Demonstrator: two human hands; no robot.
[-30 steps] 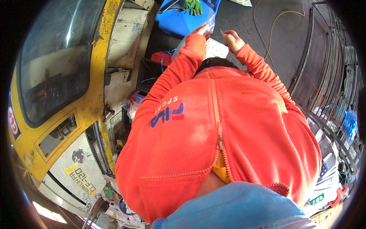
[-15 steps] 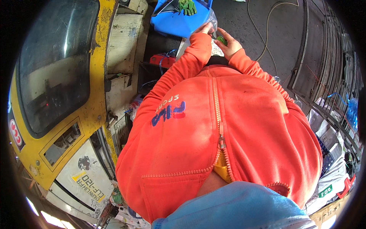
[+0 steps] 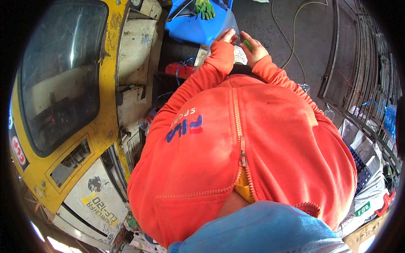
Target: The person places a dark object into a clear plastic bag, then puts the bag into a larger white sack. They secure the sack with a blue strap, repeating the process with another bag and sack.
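Observation:
My left hand (image 3: 227,36) is closed, its fingers pinching a clear plastic bag (image 3: 231,22) that stands up beyond the fingertips. Close beside it on the right, my right hand (image 3: 255,50) has its thumb and fingers around a small bright green object (image 3: 247,45); most of that object is covered, so I cannot tell its kind. The two hands are a small gap apart, just in front of a blue plastic chair (image 3: 198,29). A pair of green work gloves (image 3: 206,10) lies on the chair.
A yellow and white machine (image 3: 107,63) with a large dark window stands at my left. A red box (image 3: 179,70) sits low near my left forearm. Long metal bars (image 3: 375,63) lie at the right, and a hose (image 3: 294,31) curves over the dark floor.
The plastic bag now looks stretched taller and flatter above my left hand. The green object has tilted upright in my right fingers. Both hands have shifted only slightly.

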